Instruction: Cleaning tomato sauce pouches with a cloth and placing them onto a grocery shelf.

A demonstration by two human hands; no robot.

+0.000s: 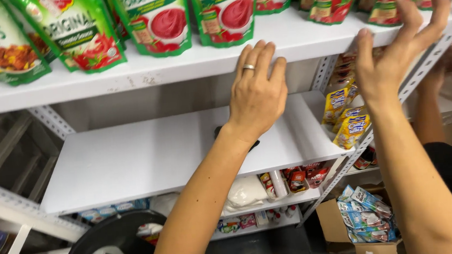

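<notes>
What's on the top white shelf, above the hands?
A row of green sauce pouches stands on the top shelf. Left hand rests on its front edge; right hand covers the pouch bottoms there.

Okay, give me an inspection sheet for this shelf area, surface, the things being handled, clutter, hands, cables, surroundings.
Surface: white metal top shelf, scuffed; the white middle shelf is mostly bare.
Things handled: green stand-up sauce pouches in a row along the top shelf.
Clutter: a small dark object behind the left wrist, too hidden to identify; yellow snack packets at the middle shelf's right end.
Hands: left hand flat, fingertips on the top shelf's front edge, holding nothing; right hand open, fingers at the rightmost pouches.
Cables: nothing seen.
Surroundings: lower shelves with small packages, a cardboard box of blue sachets, a black round bin.
</notes>
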